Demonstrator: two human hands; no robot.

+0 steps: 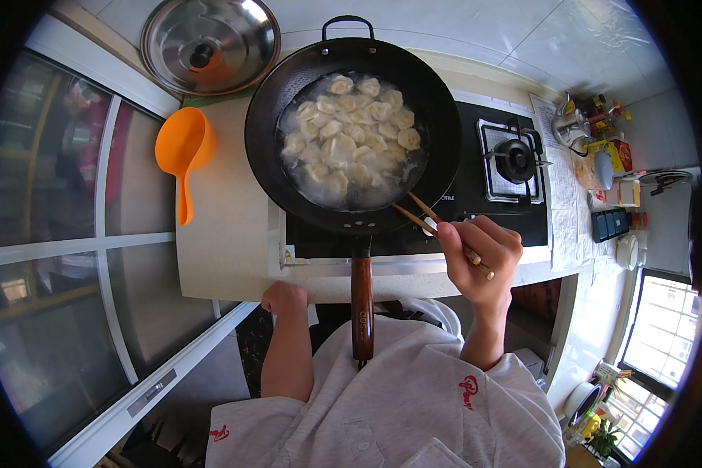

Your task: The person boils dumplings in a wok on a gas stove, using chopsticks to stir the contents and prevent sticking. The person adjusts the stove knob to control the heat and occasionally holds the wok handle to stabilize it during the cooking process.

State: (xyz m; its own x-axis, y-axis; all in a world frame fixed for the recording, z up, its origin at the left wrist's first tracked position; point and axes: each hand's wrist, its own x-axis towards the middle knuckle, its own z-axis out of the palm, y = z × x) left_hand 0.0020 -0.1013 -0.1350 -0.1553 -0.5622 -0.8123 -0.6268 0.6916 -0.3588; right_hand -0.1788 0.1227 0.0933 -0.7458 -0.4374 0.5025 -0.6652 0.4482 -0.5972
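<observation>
My right hand (482, 261) is closed around a pair of wooden chopsticks (423, 206) at the wok's lower right. Their tips reach over the near rim, close to the water. Inside the black wok (265, 136), many pale dumplings (342, 148) float bunched together in cloudy, steaming water. The wok's brown wooden handle (363, 308) points toward my body, and neither hand is on it. My left hand (284, 298) rests curled at the counter's front edge, left of the handle; nothing shows in its fingers.
An orange ladle-shaped scoop (183, 148) lies on the counter at left. Behind it a steel lid (210, 47) leans by the wall. Right of the wok is a bare gas burner (516, 160). A kettle (571, 127) and several containers line the right side; a glass sliding door (47, 312) borders the left.
</observation>
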